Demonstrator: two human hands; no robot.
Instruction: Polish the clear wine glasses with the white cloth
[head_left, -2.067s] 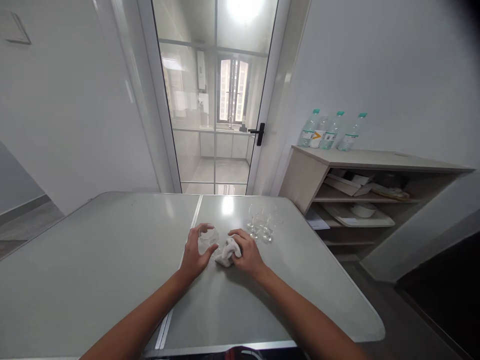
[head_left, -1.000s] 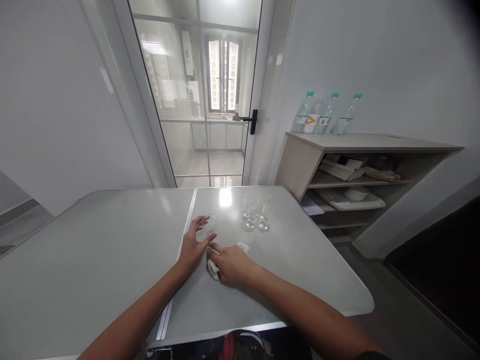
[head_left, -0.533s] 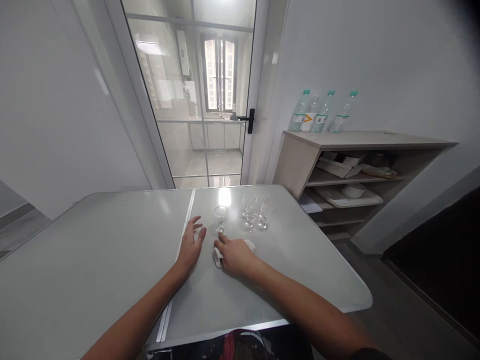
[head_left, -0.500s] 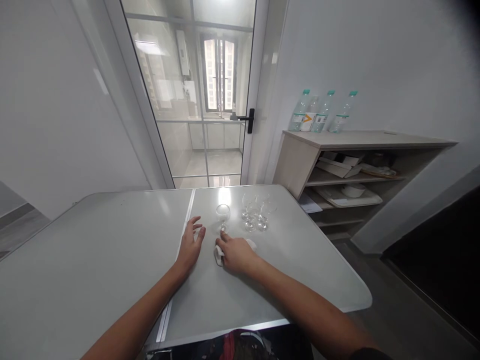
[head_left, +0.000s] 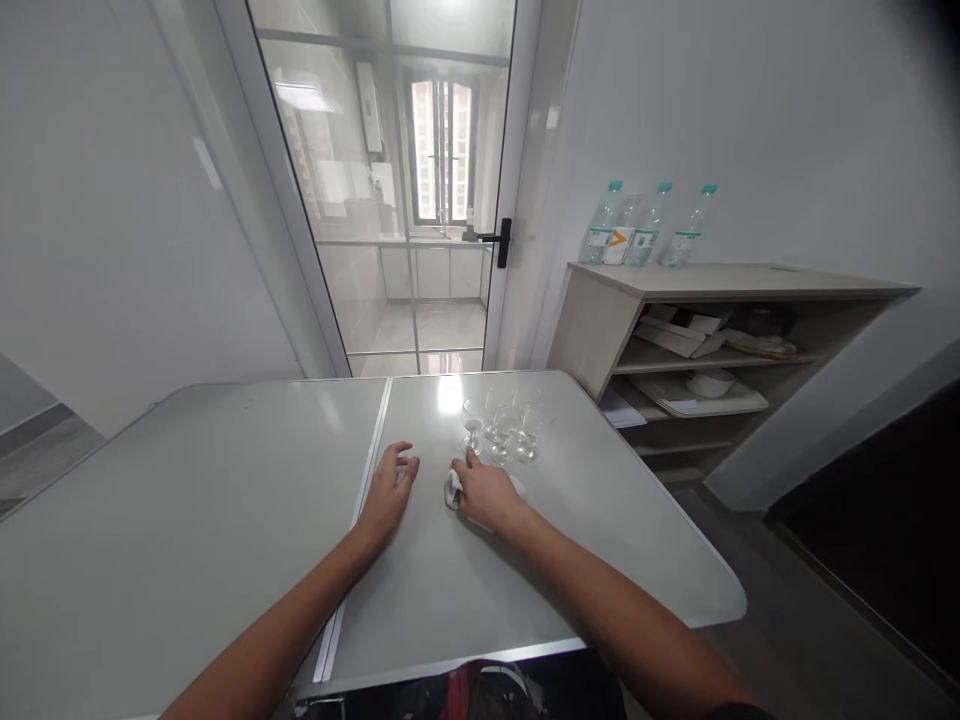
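My right hand (head_left: 489,496) is closed around a crumpled white cloth (head_left: 453,489), which shows on both sides of the palm. Its forefinger reaches forward to the foot of a clear stemmed glass (head_left: 472,412) that stands upright on the table. Just right of that glass, several more clear stemmed glasses (head_left: 508,422) stand in a close group, their outlines overlapping. My left hand (head_left: 390,488) rests near the table's metal seam, fingers curved and apart, with nothing in it.
The pale glossy table (head_left: 225,520) reaches to a glass door (head_left: 446,330) with a black handle (head_left: 504,243). At the right, a wooden shelf unit (head_left: 720,280) carries several plastic bottles (head_left: 645,235) on top; boxes (head_left: 675,335) and a white bowl (head_left: 709,382) sit inside.
The single glass has moved right, up against the group of glasses. My right hand and the cloth have shifted right and slightly forward with it; my left hand has drifted a little right.
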